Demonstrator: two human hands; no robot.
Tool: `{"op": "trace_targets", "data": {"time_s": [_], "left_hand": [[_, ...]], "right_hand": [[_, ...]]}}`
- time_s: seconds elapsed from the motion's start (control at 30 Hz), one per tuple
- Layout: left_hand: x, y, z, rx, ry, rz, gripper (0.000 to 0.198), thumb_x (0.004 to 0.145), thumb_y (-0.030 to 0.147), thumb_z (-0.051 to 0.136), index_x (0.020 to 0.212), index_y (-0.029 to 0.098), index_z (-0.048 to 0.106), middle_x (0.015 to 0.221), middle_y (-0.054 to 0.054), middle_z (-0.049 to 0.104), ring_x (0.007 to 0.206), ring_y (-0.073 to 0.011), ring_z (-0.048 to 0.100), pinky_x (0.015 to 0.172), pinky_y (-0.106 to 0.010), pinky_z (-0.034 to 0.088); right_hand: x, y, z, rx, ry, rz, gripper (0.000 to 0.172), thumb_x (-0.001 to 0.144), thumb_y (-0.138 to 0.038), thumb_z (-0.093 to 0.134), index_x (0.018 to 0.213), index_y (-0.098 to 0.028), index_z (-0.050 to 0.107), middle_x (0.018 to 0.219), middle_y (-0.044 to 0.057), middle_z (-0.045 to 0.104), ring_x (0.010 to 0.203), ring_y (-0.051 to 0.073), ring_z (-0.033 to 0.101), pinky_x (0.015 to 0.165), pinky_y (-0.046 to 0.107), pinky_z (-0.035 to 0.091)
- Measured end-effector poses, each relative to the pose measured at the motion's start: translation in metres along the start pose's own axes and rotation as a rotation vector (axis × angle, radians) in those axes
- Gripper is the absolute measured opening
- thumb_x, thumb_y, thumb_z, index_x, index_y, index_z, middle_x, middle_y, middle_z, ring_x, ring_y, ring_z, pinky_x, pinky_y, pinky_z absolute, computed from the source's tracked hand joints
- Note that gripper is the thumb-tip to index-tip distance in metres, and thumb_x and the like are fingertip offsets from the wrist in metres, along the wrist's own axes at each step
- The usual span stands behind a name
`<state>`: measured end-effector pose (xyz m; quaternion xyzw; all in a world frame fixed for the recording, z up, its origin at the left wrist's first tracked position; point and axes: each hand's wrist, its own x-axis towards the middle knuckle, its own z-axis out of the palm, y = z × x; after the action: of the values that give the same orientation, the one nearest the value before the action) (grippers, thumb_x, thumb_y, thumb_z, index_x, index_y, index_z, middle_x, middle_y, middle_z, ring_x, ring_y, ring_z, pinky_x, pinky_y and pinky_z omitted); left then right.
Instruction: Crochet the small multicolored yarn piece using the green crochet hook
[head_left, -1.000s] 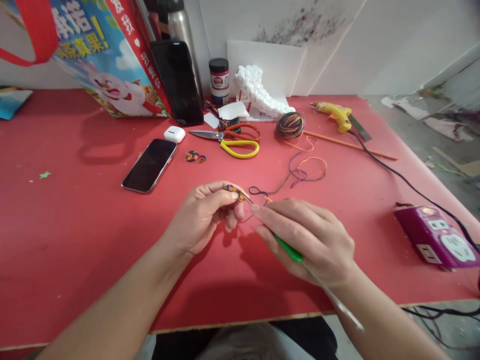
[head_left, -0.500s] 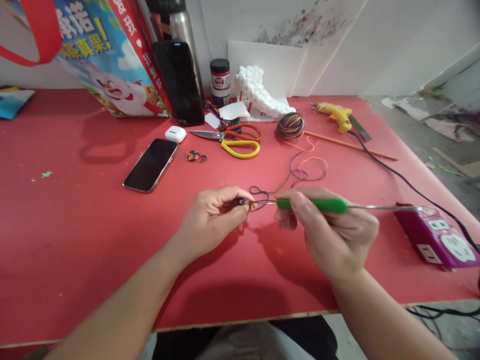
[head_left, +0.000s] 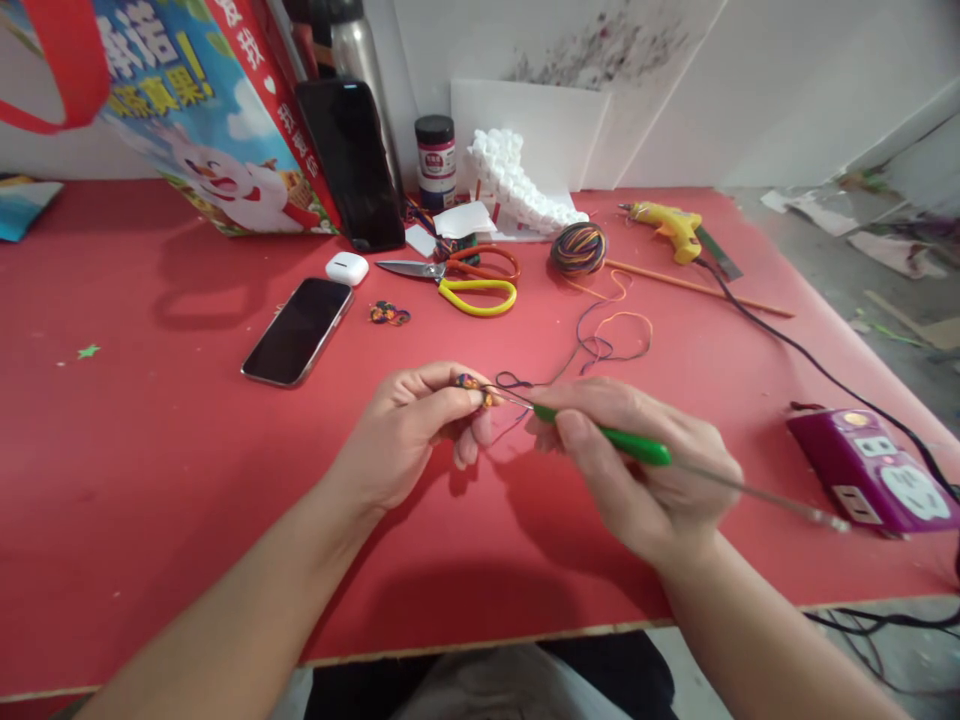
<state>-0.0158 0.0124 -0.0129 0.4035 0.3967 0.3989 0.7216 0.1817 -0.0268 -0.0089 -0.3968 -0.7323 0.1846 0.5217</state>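
Observation:
Between thumb and forefinger, my left hand (head_left: 420, 420) pinches a small multicoloured crochet piece (head_left: 469, 382). My right hand (head_left: 637, 460) grips a crochet hook (head_left: 637, 446) by its green handle, and a long metal shaft sticks out behind, slanting down to the right. The thin front end of the hook reaches the crochet piece; its very tip is too small to make out. A dark strand of yarn (head_left: 514, 380) runs from the piece past my right fingers towards the multicoloured yarn ball (head_left: 578, 249). Another small crocheted piece (head_left: 389, 313) lies beyond my left hand.
Orange-and-yellow scissors (head_left: 478, 297), a phone (head_left: 298, 331) and a white earbud case (head_left: 347, 268) lie on the red table (head_left: 150, 480). A yellow glue gun (head_left: 670, 228) trails its cord past a purple power socket (head_left: 874, 470) at right. A printed bag (head_left: 225, 130) stands back left.
The hook has tilted, its rear end now lower, and my right hand has shifted slightly left. My left hand has turned the crochet piece a little, raising it slightly.

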Motion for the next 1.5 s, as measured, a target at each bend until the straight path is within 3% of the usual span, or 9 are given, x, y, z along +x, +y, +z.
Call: {"op": "trace_targets", "data": {"time_s": [0.13, 0.3, 0.4, 0.67, 0.83, 0.97, 1.17, 1.37, 1.5], "left_hand": [[0.003, 0.0, 0.0, -0.111, 0.012, -0.074, 0.011, 0.079, 0.019, 0.07, 0.071, 0.013, 0.072, 0.057, 0.0, 0.067, 0.042, -0.007, 0.054, 0.043, -0.016, 0.043], [0.002, -0.001, 0.0, -0.094, 0.001, -0.071, 0.012, 0.08, 0.02, 0.069, 0.071, 0.013, 0.071, 0.057, 0.001, 0.065, 0.043, -0.0063, 0.051, 0.045, -0.017, 0.043], [-0.001, 0.001, 0.0, 0.089, 0.011, 0.048, 0.009, 0.083, 0.019, 0.069, 0.077, 0.015, 0.073, 0.061, 0.001, 0.068, 0.047, -0.0077, 0.055, 0.05, -0.019, 0.047], [-0.008, 0.003, 0.003, 0.422, -0.04, 0.164, 0.007, 0.086, 0.019, 0.067, 0.084, 0.017, 0.074, 0.064, 0.002, 0.065, 0.054, -0.011, 0.059, 0.051, -0.022, 0.048], [-0.007, 0.001, 0.003, 0.405, -0.071, 0.178, 0.005, 0.086, 0.017, 0.068, 0.085, 0.017, 0.073, 0.065, 0.002, 0.066, 0.054, -0.0107, 0.06, 0.051, -0.021, 0.049], [-0.003, -0.002, 0.0, 0.251, -0.011, 0.114, 0.009, 0.091, 0.023, 0.071, 0.086, 0.016, 0.072, 0.065, 0.001, 0.069, 0.05, -0.0098, 0.062, 0.049, -0.02, 0.049], [0.004, -0.007, -0.002, 0.086, 0.061, 0.167, 0.01, 0.089, 0.023, 0.076, 0.083, 0.015, 0.077, 0.071, 0.0, 0.072, 0.056, -0.0103, 0.064, 0.055, -0.021, 0.054], [0.002, -0.004, 0.003, 0.025, 0.122, 0.166, 0.01, 0.084, 0.024, 0.082, 0.091, 0.017, 0.083, 0.069, -0.001, 0.073, 0.057, -0.0119, 0.064, 0.056, -0.023, 0.055], [0.002, -0.001, 0.005, -0.096, 0.077, 0.12, 0.016, 0.083, 0.03, 0.085, 0.092, 0.017, 0.086, 0.072, -0.002, 0.074, 0.06, -0.0124, 0.065, 0.053, -0.022, 0.055]], "right_hand": [[0.003, 0.001, -0.001, -0.325, -0.096, -0.367, 0.019, 0.097, -0.005, 0.063, 0.111, -0.013, 0.072, 0.087, 0.009, 0.082, 0.072, 0.018, 0.077, 0.067, 0.028, 0.064], [0.005, 0.002, -0.002, -0.397, -0.156, -0.49, 0.021, 0.097, -0.007, 0.064, 0.114, -0.015, 0.073, 0.085, 0.009, 0.082, 0.071, 0.021, 0.078, 0.062, 0.032, 0.064], [0.003, 0.0, -0.002, -0.262, -0.107, -0.33, 0.024, 0.096, -0.007, 0.063, 0.113, -0.019, 0.075, 0.086, 0.007, 0.083, 0.069, 0.019, 0.078, 0.063, 0.03, 0.065], [0.0, 0.001, 0.005, 0.37, 0.217, 0.481, 0.018, 0.1, -0.025, 0.068, 0.089, -0.018, 0.081, 0.064, 0.002, 0.075, 0.048, 0.015, 0.067, 0.044, 0.026, 0.055], [0.006, 0.008, 0.003, 0.578, 0.188, 0.634, 0.021, 0.099, -0.024, 0.069, 0.083, -0.017, 0.08, 0.061, 0.001, 0.073, 0.042, 0.012, 0.064, 0.037, 0.021, 0.047], [0.003, 0.007, 0.002, 0.378, 0.116, 0.413, 0.017, 0.103, -0.024, 0.065, 0.097, -0.019, 0.08, 0.072, 0.002, 0.078, 0.054, 0.014, 0.07, 0.05, 0.025, 0.058], [0.003, 0.007, 0.002, -0.223, -0.159, -0.278, 0.03, 0.102, -0.01, 0.059, 0.126, -0.019, 0.074, 0.107, 0.014, 0.082, 0.091, 0.023, 0.079, 0.077, 0.035, 0.066], [0.003, 0.012, 0.001, -0.228, -0.201, -0.289, 0.044, 0.099, -0.005, 0.055, 0.138, -0.02, 0.069, 0.115, 0.013, 0.078, 0.099, 0.022, 0.078, 0.083, 0.034, 0.067], [0.002, 0.015, 0.001, -0.306, -0.204, -0.36, 0.042, 0.099, -0.005, 0.055, 0.136, -0.018, 0.07, 0.118, 0.016, 0.077, 0.104, 0.024, 0.077, 0.087, 0.037, 0.067]]}}
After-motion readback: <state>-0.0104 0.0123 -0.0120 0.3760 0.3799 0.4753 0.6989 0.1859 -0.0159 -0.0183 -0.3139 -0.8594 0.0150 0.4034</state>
